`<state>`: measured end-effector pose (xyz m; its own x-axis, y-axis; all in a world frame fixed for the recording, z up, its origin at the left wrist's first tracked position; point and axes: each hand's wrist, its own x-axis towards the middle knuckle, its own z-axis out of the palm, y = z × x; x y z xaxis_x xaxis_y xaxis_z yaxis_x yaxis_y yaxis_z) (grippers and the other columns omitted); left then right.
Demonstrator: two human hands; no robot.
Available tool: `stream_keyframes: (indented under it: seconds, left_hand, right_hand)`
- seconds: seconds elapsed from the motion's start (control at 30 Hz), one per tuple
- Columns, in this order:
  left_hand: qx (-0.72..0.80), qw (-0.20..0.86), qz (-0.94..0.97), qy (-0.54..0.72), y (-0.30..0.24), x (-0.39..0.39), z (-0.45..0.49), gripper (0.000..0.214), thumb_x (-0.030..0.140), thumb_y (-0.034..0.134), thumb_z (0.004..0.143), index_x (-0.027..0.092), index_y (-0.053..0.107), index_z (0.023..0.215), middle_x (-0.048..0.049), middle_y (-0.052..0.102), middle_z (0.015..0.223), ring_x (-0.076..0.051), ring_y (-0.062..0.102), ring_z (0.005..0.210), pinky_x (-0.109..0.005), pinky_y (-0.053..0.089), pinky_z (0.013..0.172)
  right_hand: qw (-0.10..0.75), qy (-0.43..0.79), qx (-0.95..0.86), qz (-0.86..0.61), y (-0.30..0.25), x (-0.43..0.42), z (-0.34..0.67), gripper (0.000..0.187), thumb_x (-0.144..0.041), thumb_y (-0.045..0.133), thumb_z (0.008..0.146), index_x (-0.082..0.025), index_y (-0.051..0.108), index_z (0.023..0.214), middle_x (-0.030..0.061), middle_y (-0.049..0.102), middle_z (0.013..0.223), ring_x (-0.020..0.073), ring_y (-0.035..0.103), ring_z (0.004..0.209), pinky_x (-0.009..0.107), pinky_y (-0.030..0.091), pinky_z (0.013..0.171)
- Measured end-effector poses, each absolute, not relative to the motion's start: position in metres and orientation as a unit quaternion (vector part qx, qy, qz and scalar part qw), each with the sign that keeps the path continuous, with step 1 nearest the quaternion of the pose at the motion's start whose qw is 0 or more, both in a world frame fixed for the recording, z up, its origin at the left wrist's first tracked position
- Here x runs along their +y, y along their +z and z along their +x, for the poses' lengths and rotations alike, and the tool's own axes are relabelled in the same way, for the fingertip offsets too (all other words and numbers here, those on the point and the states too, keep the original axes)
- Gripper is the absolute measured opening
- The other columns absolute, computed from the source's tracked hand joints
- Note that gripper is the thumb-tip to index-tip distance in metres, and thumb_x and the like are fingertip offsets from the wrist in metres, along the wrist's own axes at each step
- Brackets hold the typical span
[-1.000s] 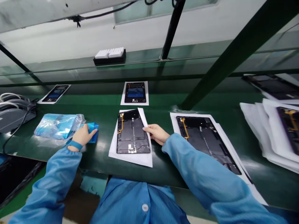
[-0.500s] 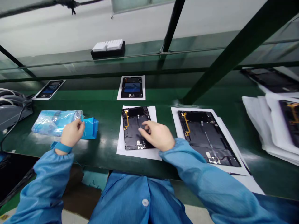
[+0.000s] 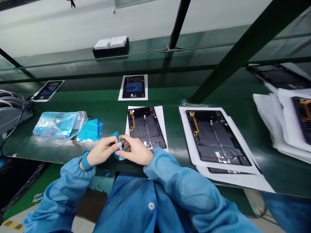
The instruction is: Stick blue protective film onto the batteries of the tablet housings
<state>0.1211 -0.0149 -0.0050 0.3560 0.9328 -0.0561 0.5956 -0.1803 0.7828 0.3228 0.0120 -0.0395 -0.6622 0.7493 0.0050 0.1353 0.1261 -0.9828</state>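
Note:
A small blue film sheet (image 3: 116, 136) is pinched between my two hands just above the bench's front edge. My left hand (image 3: 103, 150) grips its left side; my right hand (image 3: 136, 150) has its fingers closed on the right side. Just beyond my right hand, an opened tablet (image 3: 145, 124) with an orange flex cable lies on white paper. To the left are a few more blue sheets (image 3: 88, 130), beside a clear plastic bag (image 3: 58, 124) of blue sheets.
Another opened tablet (image 3: 216, 137) rests on stacked paper at right. Two tablets with blue panels (image 3: 134, 86) lie further back. Papers and tablets (image 3: 274, 126) pile up at far right. A dark green post (image 3: 218, 64) rises from the bench. A grey device (image 3: 13, 111) stands left.
My left hand has come right from the bag with a blue sheet. My right hand has moved left off the middle tablet to meet it.

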Motion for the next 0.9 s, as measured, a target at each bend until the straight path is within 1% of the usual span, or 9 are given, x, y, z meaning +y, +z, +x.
stream_keyframes:
  seconds: [0.2,0.37,0.43,0.6,0.67,0.73,0.8,0.87,0.9]
  left_hand:
    - [0.509,0.339,0.761,0.216,-0.005,-0.011,0.126,0.039,0.045,0.049,0.099,0.018,0.05,0.071,0.0046,0.046,0.063,-0.009,0.042,0.06,-0.022,0.035,0.057]
    - [0.512,0.298,0.775,0.218,0.003,-0.005,0.119,0.04,0.044,0.05,0.098,0.018,0.049,0.068,0.0042,0.047,0.062,-0.01,0.043,0.06,-0.023,0.036,0.058]
    - [0.527,0.276,0.771,0.229,0.01,-0.001,0.106,0.039,0.044,0.05,0.098,0.018,0.05,0.069,0.004,0.047,0.063,-0.01,0.043,0.06,-0.024,0.038,0.06]
    - [0.603,0.165,0.723,0.294,0.037,0.015,0.054,0.038,0.045,0.055,0.095,0.017,0.053,0.068,0.0042,0.05,0.061,-0.008,0.046,0.06,-0.022,0.039,0.061]
    - [0.632,0.107,0.691,0.335,0.047,0.02,0.032,0.04,0.047,0.058,0.094,0.016,0.054,0.069,0.0046,0.052,0.059,-0.007,0.047,0.06,-0.021,0.039,0.062]
    - [0.645,0.061,0.665,0.372,0.052,0.023,0.016,0.044,0.052,0.059,0.094,0.015,0.053,0.07,0.005,0.053,0.059,-0.007,0.049,0.059,-0.02,0.04,0.061]
    - [0.648,0.031,0.65,0.396,0.053,0.023,0.006,0.049,0.058,0.06,0.093,0.016,0.052,0.07,0.005,0.054,0.058,-0.007,0.049,0.057,-0.02,0.041,0.059]
    - [0.646,0.015,0.647,0.405,0.049,0.019,0.003,0.052,0.063,0.058,0.093,0.016,0.052,0.071,0.0046,0.054,0.058,-0.007,0.049,0.056,-0.021,0.042,0.058]
    - [0.646,0.012,0.649,0.403,0.047,0.015,0.004,0.053,0.064,0.059,0.092,0.016,0.053,0.07,0.0043,0.054,0.058,-0.007,0.049,0.057,-0.021,0.042,0.059]
  right_hand:
    - [0.267,0.606,-0.674,-0.328,-0.042,0.012,0.33,0.039,-0.036,0.073,0.08,-0.015,0.068,0.112,0.0074,0.075,0.098,0.0151,0.071,0.07,0.029,0.057,0.067]
    - [0.315,0.588,-0.653,-0.358,-0.042,0.011,0.332,0.019,-0.036,0.071,0.08,-0.017,0.071,0.08,0.003,0.071,0.071,0.0159,0.069,0.065,0.028,0.057,0.066]
    - [0.345,0.575,-0.633,-0.388,-0.042,0.014,0.338,0.022,-0.038,0.069,0.081,-0.018,0.067,0.074,0.0024,0.069,0.066,0.0162,0.068,0.061,0.029,0.057,0.062]
    - [0.443,0.551,-0.534,-0.463,-0.035,0.019,0.367,0.034,-0.051,0.069,0.082,-0.018,0.062,0.081,0.0016,0.066,0.068,0.0157,0.068,0.059,0.029,0.059,0.06]
    - [0.454,0.581,-0.489,-0.466,-0.033,0.004,0.37,0.037,-0.054,0.072,0.08,-0.019,0.061,0.081,0.0002,0.064,0.065,0.0152,0.068,0.057,0.029,0.059,0.059]
    - [0.395,0.663,-0.468,-0.43,-0.039,-0.026,0.357,0.035,-0.053,0.073,0.08,-0.02,0.061,0.082,-0.0012,0.064,0.062,0.0152,0.068,0.056,0.028,0.059,0.057]
    - [0.282,0.762,-0.455,-0.363,-0.053,-0.063,0.327,0.031,-0.051,0.075,0.079,-0.023,0.062,0.081,-0.0035,0.064,0.059,0.0158,0.068,0.054,0.028,0.058,0.052]
    - [0.213,0.799,-0.465,-0.315,-0.072,-0.097,0.287,0.03,-0.043,0.086,0.068,-0.023,0.063,0.071,-0.0035,0.061,0.051,0.0197,0.067,0.047,0.029,0.054,0.042]
    - [0.195,0.802,-0.478,-0.301,-0.081,-0.109,0.267,0.03,-0.038,0.086,0.069,-0.023,0.06,0.064,-0.0035,0.061,0.048,0.0198,0.066,0.045,0.028,0.054,0.04]
